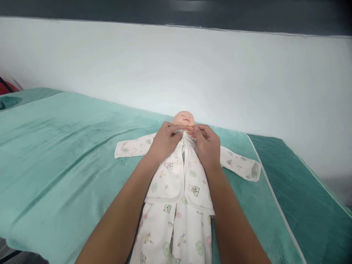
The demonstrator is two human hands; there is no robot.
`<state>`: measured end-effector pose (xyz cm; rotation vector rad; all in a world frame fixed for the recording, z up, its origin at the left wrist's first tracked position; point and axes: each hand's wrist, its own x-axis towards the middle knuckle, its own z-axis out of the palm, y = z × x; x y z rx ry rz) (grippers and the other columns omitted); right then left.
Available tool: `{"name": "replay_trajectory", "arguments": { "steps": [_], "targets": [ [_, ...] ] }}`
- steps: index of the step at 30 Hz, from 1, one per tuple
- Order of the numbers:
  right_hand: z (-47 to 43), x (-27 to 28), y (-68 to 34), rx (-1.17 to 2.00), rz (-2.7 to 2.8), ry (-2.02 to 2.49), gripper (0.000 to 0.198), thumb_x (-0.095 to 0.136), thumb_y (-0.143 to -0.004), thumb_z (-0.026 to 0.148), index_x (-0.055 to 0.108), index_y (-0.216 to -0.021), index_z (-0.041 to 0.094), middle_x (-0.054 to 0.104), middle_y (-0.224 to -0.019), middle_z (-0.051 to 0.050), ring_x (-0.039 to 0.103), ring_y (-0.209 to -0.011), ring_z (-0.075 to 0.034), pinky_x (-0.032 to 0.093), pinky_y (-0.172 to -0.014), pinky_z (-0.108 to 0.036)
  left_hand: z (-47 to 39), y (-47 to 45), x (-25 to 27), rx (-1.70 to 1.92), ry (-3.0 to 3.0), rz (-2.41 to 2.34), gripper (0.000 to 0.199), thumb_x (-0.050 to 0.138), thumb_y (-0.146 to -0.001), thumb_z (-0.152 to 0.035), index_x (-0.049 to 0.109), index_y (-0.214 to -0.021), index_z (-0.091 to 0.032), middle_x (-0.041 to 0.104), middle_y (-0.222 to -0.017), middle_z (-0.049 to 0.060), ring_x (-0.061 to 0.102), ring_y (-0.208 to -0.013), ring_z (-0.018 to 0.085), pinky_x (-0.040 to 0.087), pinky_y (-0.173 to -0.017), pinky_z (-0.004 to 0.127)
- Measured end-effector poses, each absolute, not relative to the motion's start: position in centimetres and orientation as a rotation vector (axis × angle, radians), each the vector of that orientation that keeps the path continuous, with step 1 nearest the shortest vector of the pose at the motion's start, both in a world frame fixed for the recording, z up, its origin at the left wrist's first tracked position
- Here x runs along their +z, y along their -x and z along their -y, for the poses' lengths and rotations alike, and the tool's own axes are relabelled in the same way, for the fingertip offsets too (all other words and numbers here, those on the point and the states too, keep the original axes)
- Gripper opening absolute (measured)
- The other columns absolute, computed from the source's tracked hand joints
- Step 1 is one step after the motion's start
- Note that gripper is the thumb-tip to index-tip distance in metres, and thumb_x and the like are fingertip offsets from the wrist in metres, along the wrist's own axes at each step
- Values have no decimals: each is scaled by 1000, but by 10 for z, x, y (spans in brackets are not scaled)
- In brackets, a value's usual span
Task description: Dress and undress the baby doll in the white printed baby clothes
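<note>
A baby doll (184, 117) lies on its back, its head toward the wall. It wears a white baby jacket (172, 179) printed with small animals, and matching trousers (165, 234). The jacket's sleeves spread out to both sides. My left hand (166, 141) is closed in a pinch at the left side of the collar. My right hand (206, 145) pinches the collar's right side, close to the doll's chin. The jacket's front edges meet at the neck and part slightly lower down. My fingers partly hide the collar.
A light green plush blanket (68, 146) lies under the doll, with creases on the left. A darker green cover (302, 176) shows at the right. Behind stands a white wall (176, 69) with a dark band along its top. Something red (5, 88) is at the far left.
</note>
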<state>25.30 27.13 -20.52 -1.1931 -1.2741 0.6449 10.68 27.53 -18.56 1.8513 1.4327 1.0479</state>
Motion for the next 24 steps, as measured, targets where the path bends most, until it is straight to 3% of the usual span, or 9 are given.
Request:
{"name": "replay_trajectory", "arguments": {
  "steps": [9,13,17,20,24],
  "targets": [
    [-270,-203,-254,632,1351,1244,19,55,-88,33,71,-88,22,75,-85,-1,67,-84,-19,46,-80,-32,-273,-106,-190,985,-1980,-1505,38,42,-92,-20,75,-111,-26,60,-113,6,53,-118,25,42,-103,41],
    [-268,-202,-253,627,1348,1227,18,56,-87,30,72,-89,23,76,-87,-1,67,-86,-19,46,-83,-33,-274,-104,-192,1042,-1942,-1441,38,43,-91,-19,73,-113,-28,59,-109,5,55,-115,23,43,-101,40],
    [-266,-199,-253,628,1311,1188,20,55,-87,34,70,-91,21,74,-87,-3,67,-86,-20,47,-82,-33,-270,-100,-195,1201,-1929,-1315,31,47,-89,-17,75,-99,-26,62,-104,4,58,-107,20,44,-97,35],
    [-258,-186,-256,595,1387,1299,19,55,-87,36,66,-83,21,70,-79,-2,62,-76,-18,45,-71,-31,-264,-98,-194,1286,-1922,-1263,25,50,-88,-16,74,-90,-23,65,-99,3,59,-100,18,46,-91,32],
    [-239,-165,-257,623,1723,1614,30,60,-83,45,52,-66,22,55,-60,2,45,-54,-13,33,-52,-29,-257,-97,-190,1270,-1960,-1317,18,51,-90,-24,69,-86,-21,64,-84,1,58,-86,17,44,-80,31]
  ]
}}
